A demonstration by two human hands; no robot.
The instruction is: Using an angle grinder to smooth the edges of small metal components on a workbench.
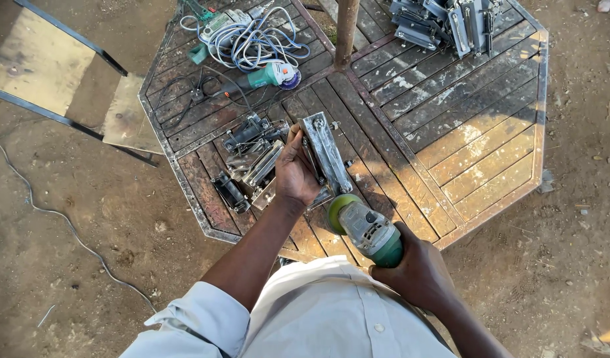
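Head view — left hand point(295, 174) grips flat steel bracket point(326, 152); right hand point(421, 270) clasps green grinder point(368, 230).

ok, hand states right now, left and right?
Left hand: closed on the upright metal bracket on the octagonal metal table.
Right hand: closed around the green angle grinder, disc next to the bracket.

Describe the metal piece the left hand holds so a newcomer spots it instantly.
Start at the octagonal slatted metal table; near its front edge sits a pile of small grey metal assemblies. Just right of the pile, the left hand props up a long shiny rectangular steel piece. Unlike its flat-lying neighbours, it stands tilted, beside the green angle grinder in the right hand.
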